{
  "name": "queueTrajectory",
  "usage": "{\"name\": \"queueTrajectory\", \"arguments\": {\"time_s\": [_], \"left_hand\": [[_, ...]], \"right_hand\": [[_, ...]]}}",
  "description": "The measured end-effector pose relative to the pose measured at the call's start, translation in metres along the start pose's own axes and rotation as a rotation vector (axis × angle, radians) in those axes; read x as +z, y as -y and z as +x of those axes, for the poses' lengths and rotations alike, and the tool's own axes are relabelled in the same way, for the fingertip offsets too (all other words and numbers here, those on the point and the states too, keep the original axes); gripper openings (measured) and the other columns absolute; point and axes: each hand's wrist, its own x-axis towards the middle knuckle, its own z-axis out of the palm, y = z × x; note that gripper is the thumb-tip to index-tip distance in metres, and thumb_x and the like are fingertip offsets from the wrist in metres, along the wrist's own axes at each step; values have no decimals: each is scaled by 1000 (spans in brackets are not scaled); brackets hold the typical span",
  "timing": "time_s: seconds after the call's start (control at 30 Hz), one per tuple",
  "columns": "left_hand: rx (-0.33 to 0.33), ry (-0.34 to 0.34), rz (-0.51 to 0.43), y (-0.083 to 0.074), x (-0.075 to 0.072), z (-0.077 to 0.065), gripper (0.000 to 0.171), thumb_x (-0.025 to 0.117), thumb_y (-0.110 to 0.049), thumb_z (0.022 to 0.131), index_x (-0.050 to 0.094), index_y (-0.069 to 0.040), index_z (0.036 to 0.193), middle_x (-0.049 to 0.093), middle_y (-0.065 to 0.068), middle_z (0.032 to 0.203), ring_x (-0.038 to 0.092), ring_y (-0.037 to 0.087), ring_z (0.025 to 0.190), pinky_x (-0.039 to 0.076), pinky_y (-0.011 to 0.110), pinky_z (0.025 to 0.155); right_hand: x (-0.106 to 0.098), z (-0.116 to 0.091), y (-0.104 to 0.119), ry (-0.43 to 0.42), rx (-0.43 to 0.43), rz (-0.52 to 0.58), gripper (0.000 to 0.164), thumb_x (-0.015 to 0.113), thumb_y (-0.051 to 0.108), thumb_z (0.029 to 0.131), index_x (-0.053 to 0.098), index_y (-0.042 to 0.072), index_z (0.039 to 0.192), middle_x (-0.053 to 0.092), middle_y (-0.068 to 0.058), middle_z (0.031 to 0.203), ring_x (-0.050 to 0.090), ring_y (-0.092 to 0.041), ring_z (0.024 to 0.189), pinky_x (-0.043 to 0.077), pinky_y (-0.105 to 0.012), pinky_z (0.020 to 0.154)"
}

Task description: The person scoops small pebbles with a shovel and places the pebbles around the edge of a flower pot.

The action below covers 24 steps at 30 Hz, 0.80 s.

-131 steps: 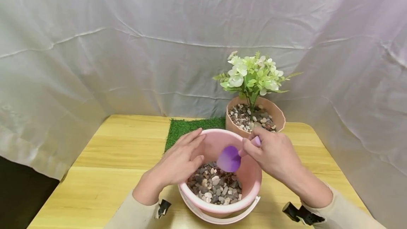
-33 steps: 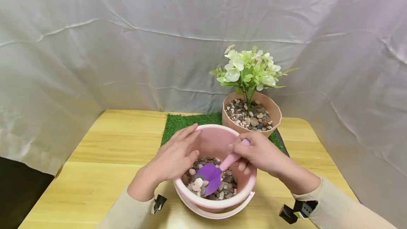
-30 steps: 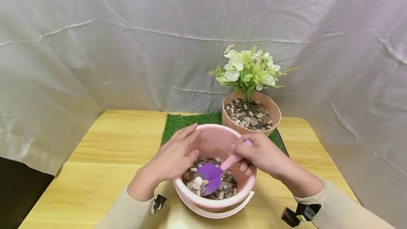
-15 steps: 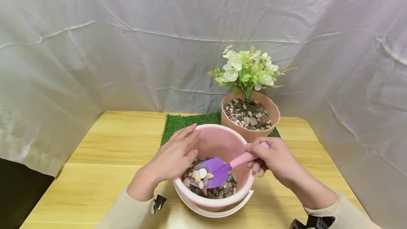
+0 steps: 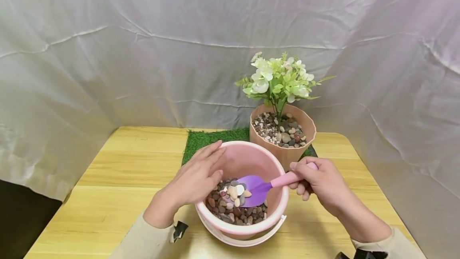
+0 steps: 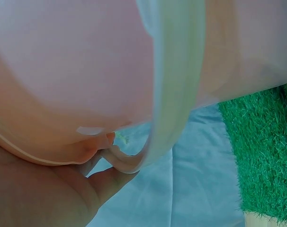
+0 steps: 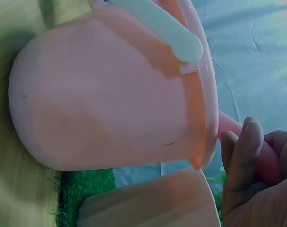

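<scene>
A pink bucket (image 5: 244, 229), partly filled with mixed pebbles (image 5: 221, 211), stands at the table's near side. My left hand (image 5: 192, 177) holds its left rim, thumb over the inside and fingers along the far-left edge. In the left wrist view, those fingers touch the bucket's bail handle (image 6: 179, 66) near its joint. My right hand (image 5: 325, 183) grips the pink handle of a purple trowel (image 5: 256, 189), which crosses the right rim. Several pebbles (image 5: 235, 193), one bright white, lie on the blade inside the bucket. The right wrist view shows fingers curled round the trowel's handle end (image 7: 266, 163).
Right behind the bucket is a peach flowerpot (image 5: 284, 153) with pebbles and white-flowered greenery (image 5: 278, 79). It sits on a green turf mat (image 5: 201, 143). Grey fabric (image 5: 161, 51) hangs around the wooden table (image 5: 125, 179).
The trowel, held above the pebbles at first, went down into them and came up loaded. My right hand has since drawn it rightward, its handle lying flatter. My left hand stays on the rim.
</scene>
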Motion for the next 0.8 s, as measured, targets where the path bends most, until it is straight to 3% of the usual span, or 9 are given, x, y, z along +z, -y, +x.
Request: {"name": "queueTrajectory", "arguments": {"time_s": [0.23, 0.43, 0.8], "left_hand": [[-1, -8, -3, -1, 0, -1, 62, 55, -30, 105, 42, -8, 162, 25, 6, 176, 25, 34, 161, 24, 57, 131], [-10, -12, -7, -1, 1, 0, 64, 57, -30, 104, 42, -9, 162, 25, 5, 176, 24, 32, 161, 24, 55, 131], [-10, -7, -2, -1, 1, 0, 64, 54, -32, 105, 41, -7, 162, 24, 7, 176, 25, 34, 161, 23, 55, 131]], "right_hand": [[-7, -3, 0, -36, -18, 42, 27, 63, 16, 105, 66, 3, 83, 78, -10, 72, 59, -10, 50, 53, -25, 44], [-17, -4, 6, -83, -47, 155, 27, 63, 12, 105, 73, 8, 80, 74, -5, 63, 56, -6, 45, 48, -20, 39], [-58, 9, 28, -128, -58, 382, 25, 62, 8, 105, 81, 7, 88, 73, -7, 61, 57, -8, 42, 47, -19, 37]]}}
